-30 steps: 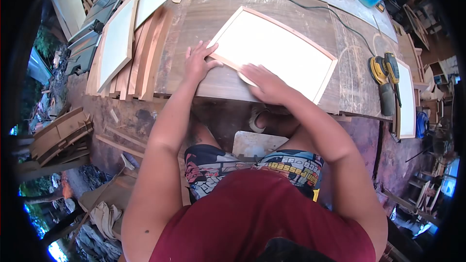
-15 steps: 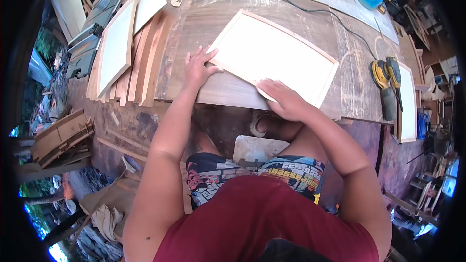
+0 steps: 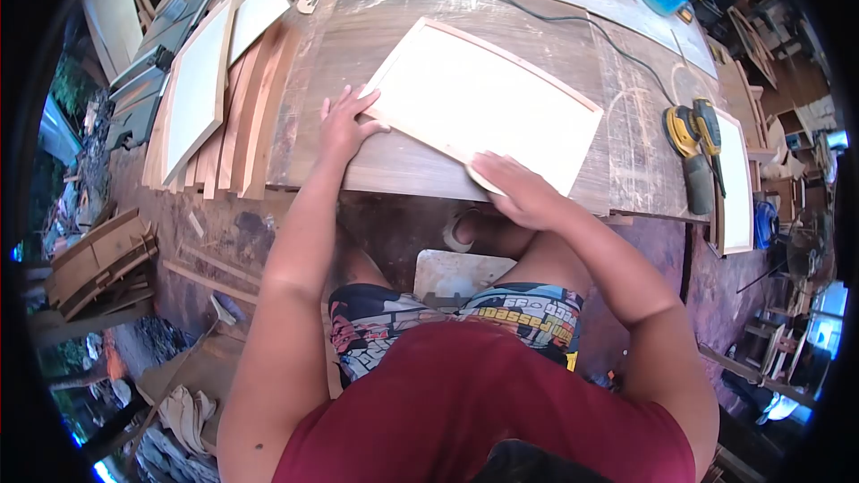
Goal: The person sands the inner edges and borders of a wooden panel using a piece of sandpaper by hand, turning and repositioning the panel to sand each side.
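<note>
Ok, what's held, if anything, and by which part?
The right hand seems to hold a thin pale piece by its upper face under the fingers. The left hand braces the framed white panel at its left corner.

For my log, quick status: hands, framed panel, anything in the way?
Left hand at left corner of framed panel. Right hand at near edge, pale piece beneath. Yellow sander right, apart from panel.

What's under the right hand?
Right hand covers most of it: only a pale sliver shows, by the near side of the wood-framed white panel. Can't tell what the piece is.
</note>
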The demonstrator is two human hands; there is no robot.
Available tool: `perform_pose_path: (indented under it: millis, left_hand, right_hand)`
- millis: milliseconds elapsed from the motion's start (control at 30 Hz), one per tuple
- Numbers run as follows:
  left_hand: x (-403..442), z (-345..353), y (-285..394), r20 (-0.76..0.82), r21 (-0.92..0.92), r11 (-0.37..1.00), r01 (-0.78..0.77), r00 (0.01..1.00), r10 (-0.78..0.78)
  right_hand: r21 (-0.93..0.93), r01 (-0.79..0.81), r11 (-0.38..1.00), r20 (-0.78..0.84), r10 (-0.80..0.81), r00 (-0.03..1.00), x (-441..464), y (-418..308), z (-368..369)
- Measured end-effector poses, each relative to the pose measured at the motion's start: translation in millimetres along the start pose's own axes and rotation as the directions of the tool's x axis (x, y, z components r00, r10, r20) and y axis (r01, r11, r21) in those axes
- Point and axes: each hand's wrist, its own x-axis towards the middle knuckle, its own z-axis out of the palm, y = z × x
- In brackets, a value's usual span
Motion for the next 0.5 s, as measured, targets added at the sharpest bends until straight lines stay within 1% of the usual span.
perform_pose_path:
  millis: [67,100,167,233,300,400,500]
  left_hand:
    - [2,0,2,-0.011,0.012,1.000,0.004,1.000,-0.003]
    - [-1,0,2,-0.014,0.017,1.000,-0.010,1.000,0.010]
    - [-1,1,0,-0.018,0.017,1.000,-0.009,1.000,0.009]
    - [0,4,-1,-0.022,0.017,1.000,-0.021,1.000,0.022]
    - [1,2,-2,-0.022,0.004,1.000,-0.020,1.000,0.020]
    - [-1,2,-3,-0.026,-0.002,1.000,-0.013,1.000,0.013]
    - [-1,1,-1,-0.020,0.001,1.000,0.008,1.000,-0.008]
  right_hand:
    - [-0.052,-0.030,0.998,0.005,0.030,1.000,-16,-2,-4]
    - [-0.043,-0.031,0.999,0.007,0.032,0.999,-9,-5,3]
    - [0.044,-0.053,0.998,-0.025,0.054,0.998,34,-7,14]
    - [-0.014,-0.003,1.000,-0.048,0.003,0.999,82,-2,35]
    - [-0.002,0.020,1.000,-0.034,-0.020,0.999,125,-3,44]
    - [-0.025,0.019,0.999,-0.039,-0.020,0.999,120,-1,46]
    - [-0.051,-0.008,0.999,0.004,0.008,1.000,54,3,24]
